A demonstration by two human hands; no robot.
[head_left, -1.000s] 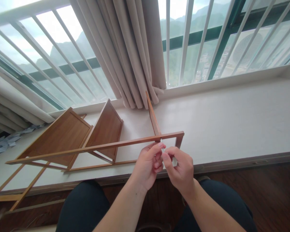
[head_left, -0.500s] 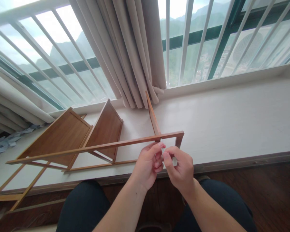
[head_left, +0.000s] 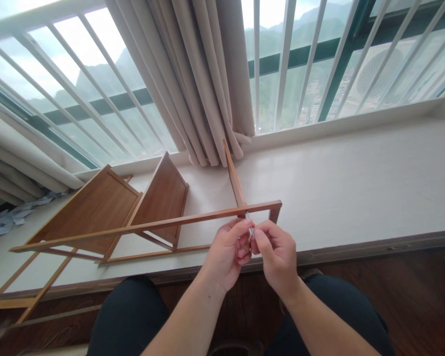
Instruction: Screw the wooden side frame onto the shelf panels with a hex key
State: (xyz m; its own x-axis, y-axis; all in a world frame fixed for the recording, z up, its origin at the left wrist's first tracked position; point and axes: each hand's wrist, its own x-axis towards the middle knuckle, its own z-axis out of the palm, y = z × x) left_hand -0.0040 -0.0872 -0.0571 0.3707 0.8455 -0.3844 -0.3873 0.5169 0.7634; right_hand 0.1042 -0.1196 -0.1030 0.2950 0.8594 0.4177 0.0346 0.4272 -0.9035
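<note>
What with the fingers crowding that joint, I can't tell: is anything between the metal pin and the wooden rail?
Nothing visible does. The left hand and right hand both pinch the metal pin, whose upper end reaches the wooden rail at its joint.

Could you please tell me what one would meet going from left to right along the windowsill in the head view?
Crumpled paper → large wooden panel → smaller wooden panel → left hand → metal pin → right hand.
</note>
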